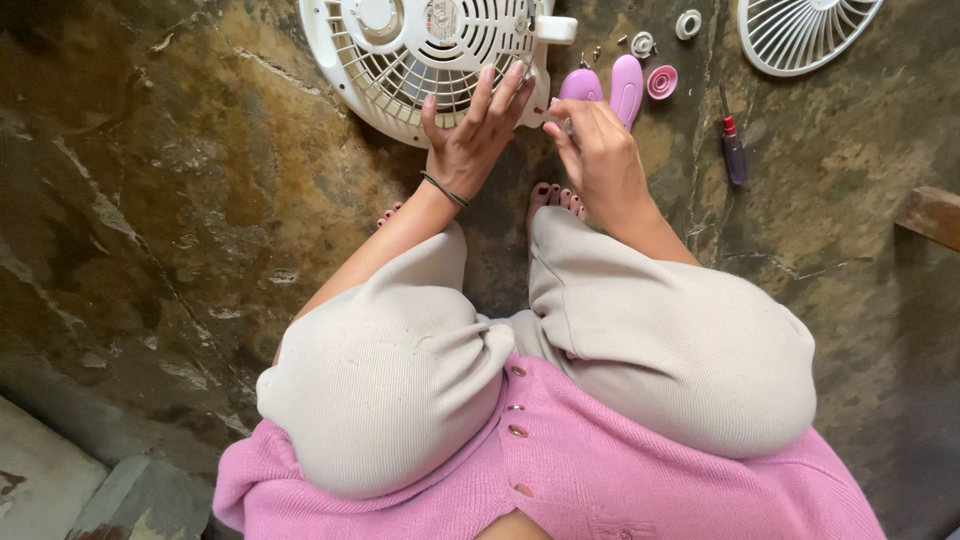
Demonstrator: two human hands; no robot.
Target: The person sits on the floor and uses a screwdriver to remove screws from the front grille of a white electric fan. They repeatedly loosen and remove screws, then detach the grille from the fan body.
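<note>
A white round fan housing with a grille [400,60] lies on the stone floor in front of my knees. My left hand [470,135] rests flat on its near rim, fingers spread. Just to the right, my right hand [598,150] hovers by the housing's edge with fingertips pinched together; something small may be between them, but I cannot tell what. Purple fan blades [625,85] lie right beyond that hand.
A second white grille [800,30] lies at the top right. A red-handled screwdriver [733,150], a pink round cap [661,81], a white ring [688,24] and small screws [640,44] sit nearby. A wooden piece [930,215] juts in at the right edge.
</note>
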